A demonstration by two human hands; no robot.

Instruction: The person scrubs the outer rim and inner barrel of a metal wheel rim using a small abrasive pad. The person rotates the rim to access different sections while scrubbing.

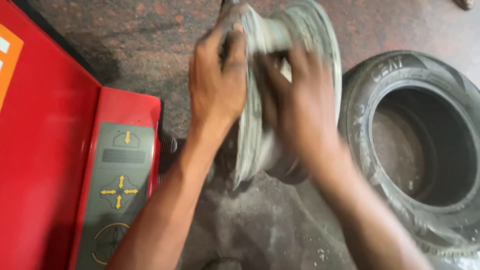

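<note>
Your left hand (216, 82) had its fingers wrapped over the grey wheel rim's (305, 30) near flange, the blurred right hand (300, 107) apparently clasping its barrel; that two-handed grip suited steadying it.

Both bare forearms reach up from the bottom of the frame toward upper centre. The left hand (217, 82) has its fingers curled in a grip, knuckles facing the camera. The right hand (300, 107) is motion-blurred, fingers spread.

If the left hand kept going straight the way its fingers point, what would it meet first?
The left hand already wraps the near edge of the bare wheel rim, fingers pointing up the frame. Beyond them only stained concrete floor shows, so the way looks free, though depth is unclear.
</note>
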